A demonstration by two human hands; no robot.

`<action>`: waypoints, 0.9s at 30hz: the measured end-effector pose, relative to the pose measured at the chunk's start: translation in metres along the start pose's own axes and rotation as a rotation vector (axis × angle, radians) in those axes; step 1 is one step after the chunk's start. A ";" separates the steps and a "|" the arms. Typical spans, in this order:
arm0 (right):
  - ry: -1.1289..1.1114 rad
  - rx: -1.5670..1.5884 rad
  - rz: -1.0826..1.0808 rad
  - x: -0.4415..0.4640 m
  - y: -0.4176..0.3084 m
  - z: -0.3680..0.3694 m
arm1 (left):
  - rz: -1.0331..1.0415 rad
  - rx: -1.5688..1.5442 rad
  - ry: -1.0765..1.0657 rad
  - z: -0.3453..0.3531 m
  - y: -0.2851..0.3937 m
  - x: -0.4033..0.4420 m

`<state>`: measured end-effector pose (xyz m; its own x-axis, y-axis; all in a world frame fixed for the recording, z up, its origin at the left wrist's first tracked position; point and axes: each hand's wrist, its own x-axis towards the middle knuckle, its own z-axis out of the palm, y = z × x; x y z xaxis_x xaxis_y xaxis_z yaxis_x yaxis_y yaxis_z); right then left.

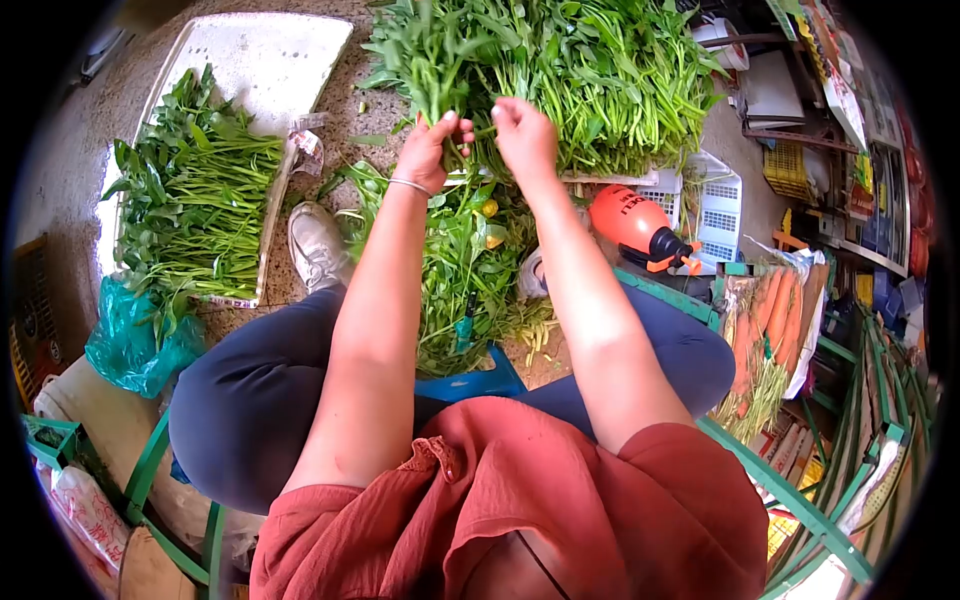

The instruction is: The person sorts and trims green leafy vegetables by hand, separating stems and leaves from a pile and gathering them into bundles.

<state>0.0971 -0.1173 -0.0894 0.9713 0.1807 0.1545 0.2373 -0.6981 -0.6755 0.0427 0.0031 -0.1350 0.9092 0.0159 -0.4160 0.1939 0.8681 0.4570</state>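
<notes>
Speckled floor [345, 100] runs beneath everything, with shelves crowding the far right. At left, a teal bag [135, 340] lies beside a white board [265, 50] that carries a pile [205, 190] of leafy stems. Next comes a shoe [318, 245]. The left hand [432, 155] has its grip curled around the lower stems of a bunch [430, 85], held upright; loose greens [455, 270] lie below, between the legs. Just beside it, the right hand [525, 145] is half curled, thumb near forefinger; whether it pinches a stem, one cannot tell. Behind and to its right spreads a heap [620, 80], then a sprayer [630, 215] and carrots [775, 305]. Gathering or trimming stems seems in hand; the next move likely calls for a steady left grip and a fine right pinch.
</notes>
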 end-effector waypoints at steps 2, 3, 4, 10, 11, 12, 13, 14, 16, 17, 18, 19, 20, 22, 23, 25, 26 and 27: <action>0.074 -0.399 -0.088 0.027 0.004 0.004 | 0.053 -0.227 -0.045 -0.004 0.003 0.000; 0.074 -0.397 -0.089 0.034 0.002 0.006 | 0.060 -0.325 -0.071 -0.005 0.004 0.000; 0.008 -0.534 -0.009 0.041 0.000 0.008 | 0.063 -0.324 -0.070 -0.004 0.005 0.002; -0.219 0.080 0.516 0.080 0.012 -0.006 | 0.054 -0.398 0.009 0.012 0.008 0.007; -0.256 0.223 0.577 0.085 0.022 -0.017 | 0.047 -0.355 0.013 0.013 0.008 0.008; -0.289 0.366 0.638 0.086 0.023 -0.031 | 0.044 -0.358 0.015 0.012 0.007 0.007; -0.240 0.574 0.659 0.083 0.027 -0.040 | 0.017 -0.349 0.002 0.013 0.007 0.006; -0.233 0.660 0.675 0.081 0.029 -0.048 | -0.007 -0.340 -0.014 0.014 0.007 0.005; -0.206 0.674 0.670 0.075 0.028 -0.057 | -0.009 -0.330 -0.014 0.017 0.005 0.004; -0.204 0.676 0.669 0.073 0.027 -0.058 | -0.028 -0.318 0.014 0.019 0.003 0.004; -0.154 0.504 0.561 0.070 0.022 -0.059 | -0.047 -0.306 0.041 0.019 0.001 0.006; -0.105 0.332 0.453 0.067 0.017 -0.060 | -0.018 -0.292 0.013 0.016 0.000 0.006; -0.103 0.333 0.451 0.064 0.013 -0.061 | -0.017 -0.292 0.011 0.016 -0.002 0.007; -0.013 0.484 0.399 0.057 -0.002 -0.064 | -0.043 -0.185 -0.007 0.016 -0.005 0.007; -0.025 0.550 0.427 0.050 -0.011 -0.066 | -0.065 -0.128 -0.064 0.014 -0.006 0.007; -0.040 0.633 0.408 0.035 -0.024 -0.063 | -0.077 -0.086 -0.082 0.020 -0.005 0.004; -0.051 0.647 0.388 0.027 -0.032 -0.061 | -0.094 -0.043 -0.097 0.023 -0.006 0.001; -0.069 0.614 0.358 0.020 -0.035 -0.057 | -0.099 -0.070 -0.115 0.026 -0.008 -0.001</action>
<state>0.1093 -0.1284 -0.0211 0.9801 0.0710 -0.1855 -0.1672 -0.2100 -0.9633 0.0500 -0.0166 -0.1179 0.9241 -0.1246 -0.3613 0.2617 0.8952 0.3607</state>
